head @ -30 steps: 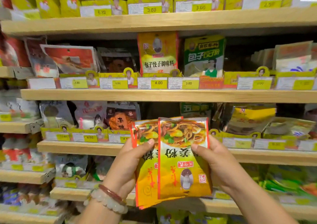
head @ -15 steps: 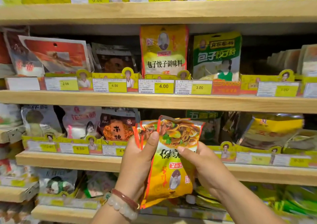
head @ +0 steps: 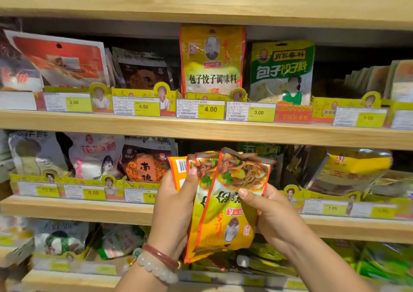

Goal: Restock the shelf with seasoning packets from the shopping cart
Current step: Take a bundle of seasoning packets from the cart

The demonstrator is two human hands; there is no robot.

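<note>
- Both hands in my feed hold one bundle: the left hand point(head: 176, 204) grips the seasoning packets point(head: 225, 204) from the left side, thumb pressed over their front near the top; the right hand point(head: 270, 211) pinches the right edge, thumb flat on the front packet's face.
- The seasoning packets, yellow and orange with red borders and a noodle dish printed across the top, stand roughly upright and fan slightly to the left. A barcode shows on the rearmost one. I cannot tell exactly how many there are.
- They are held in the air in front of the second wooden shelf point(head: 78, 209) from the bottom of my view, tops level with the goods standing there, not resting on any board.
- Two bracelets point(head: 158, 265), one of pale beads and one dark red, circle the left wrist.
- Just left of the bundle stands a dark packet with an orange medallion point(head: 145, 168), behind a 4.50 price tag that the left hand partly hides.
- Behind the packets' top right corner, a green packet point(head: 261, 152) peeks out; further right a yellow pouch point(head: 348, 171) leans over.
- One shelf up, a tall yellow dumpling-seasoning packet point(head: 212, 61) stands above a 4.00 price tag point(head: 201, 109), with a green-and-white packet point(head: 281, 72) just beside it.
</note>
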